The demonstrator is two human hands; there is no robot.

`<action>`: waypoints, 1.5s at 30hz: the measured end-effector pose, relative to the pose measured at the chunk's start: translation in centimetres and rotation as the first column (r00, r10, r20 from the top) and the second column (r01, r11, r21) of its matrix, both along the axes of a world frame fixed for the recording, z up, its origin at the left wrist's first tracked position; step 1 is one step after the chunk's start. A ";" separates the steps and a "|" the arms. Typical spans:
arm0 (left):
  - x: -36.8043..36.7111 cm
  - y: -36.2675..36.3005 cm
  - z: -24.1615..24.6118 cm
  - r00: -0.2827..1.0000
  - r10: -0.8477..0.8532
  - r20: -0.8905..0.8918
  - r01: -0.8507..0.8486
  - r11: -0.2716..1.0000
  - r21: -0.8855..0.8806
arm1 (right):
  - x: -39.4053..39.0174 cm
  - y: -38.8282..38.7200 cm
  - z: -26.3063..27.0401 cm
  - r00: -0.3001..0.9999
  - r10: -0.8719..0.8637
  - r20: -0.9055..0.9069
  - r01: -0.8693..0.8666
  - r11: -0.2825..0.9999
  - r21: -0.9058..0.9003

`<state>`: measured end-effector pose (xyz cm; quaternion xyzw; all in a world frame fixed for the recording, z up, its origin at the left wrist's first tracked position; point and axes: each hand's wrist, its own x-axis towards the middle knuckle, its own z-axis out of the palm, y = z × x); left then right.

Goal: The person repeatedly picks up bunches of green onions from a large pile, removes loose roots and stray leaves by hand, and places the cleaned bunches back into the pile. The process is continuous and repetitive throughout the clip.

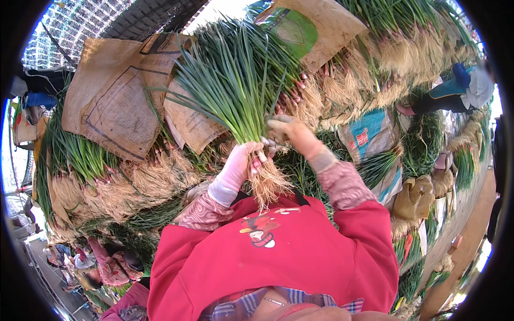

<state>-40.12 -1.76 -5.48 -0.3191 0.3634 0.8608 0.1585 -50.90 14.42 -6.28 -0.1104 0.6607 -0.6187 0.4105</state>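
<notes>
My left hand (241,158), in a pale glove, grips a bunch of green onions (243,104) just above its pinkish-white bulbs. The long green leaves fan upward and away from me. Below the hand, pale stringy roots (271,182) hang in front of my chest. Close to the right side of the stems is my gloved right hand (295,134), slightly blurred with its fingers bent. Whether those fingers pinch a leaf or stem cannot be made out.
Stacked green onions (281,60) lie ahead, roots towards me, partly under brown woven sacks (116,108). Loose greens (317,160) lie beneath my right forearm. A white-and-blue sack (367,132) lies to the right. Other people are at right (445,94) and lower left (114,265).
</notes>
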 end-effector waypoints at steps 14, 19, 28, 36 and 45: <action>5.8 -3.8 3.4 0.957 0.026 -0.288 0.033 0.979 0.200 | 2.3 -4.6 -3.9 0.922 0.184 0.342 -0.050 0.929 -0.367; 5.8 -3.6 1.3 0.994 -0.001 -0.113 0.013 0.994 0.106 | 4.8 -6.3 -3.7 0.976 -0.130 -0.173 0.111 0.987 -0.115; 4.2 -1.0 0.5 0.942 0.198 -0.272 -0.005 0.817 0.576 | 5.1 -5.1 -3.1 0.830 -0.557 -0.037 0.522 0.798 -0.301; 5.4 -1.8 -0.3 0.977 0.116 -0.178 -0.085 0.981 0.175 | 0.5 4.2 -1.2 0.503 0.815 -0.288 -0.156 0.413 0.897; 3.9 -0.7 0.6 0.998 -0.056 0.041 0.064 0.973 -0.224 | 2.4 -2.8 -1.1 0.449 0.449 -0.773 -0.298 0.890 0.344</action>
